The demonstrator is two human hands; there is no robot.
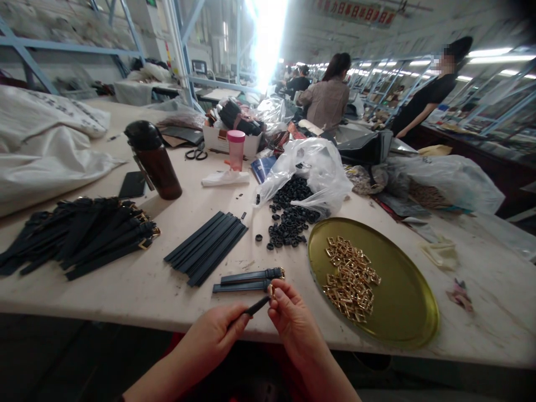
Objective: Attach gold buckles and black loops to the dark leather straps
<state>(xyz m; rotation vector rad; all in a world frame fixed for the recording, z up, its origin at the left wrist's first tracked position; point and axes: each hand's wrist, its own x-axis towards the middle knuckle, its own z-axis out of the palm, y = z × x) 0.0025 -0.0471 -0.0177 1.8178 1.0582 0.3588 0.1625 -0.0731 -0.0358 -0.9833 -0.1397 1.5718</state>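
My left hand [228, 325] is closed around a short black strap [257, 305] near the table's front edge. Its far end meets my right hand [288, 310], whose thumb and fingers pinch a small gold buckle [272, 291]. Just beyond my hands lie two black straps [243, 286], at least one fitted with a buckle. A row of flat dark straps [207, 245] is behind them to the left. Black loops [288, 223] spill from a clear plastic bag [324, 170]. On the right, a round gold tray [402, 296] holds a heap of gold buckles [352, 279].
Buckled straps [92, 231] are piled at the left, near a phone [133, 184] and a dark bottle [157, 162]. Farther back are scissors [196, 153], a pink cup [236, 151] and a filled box [215, 139]. Other people [329, 92] are beyond the table.
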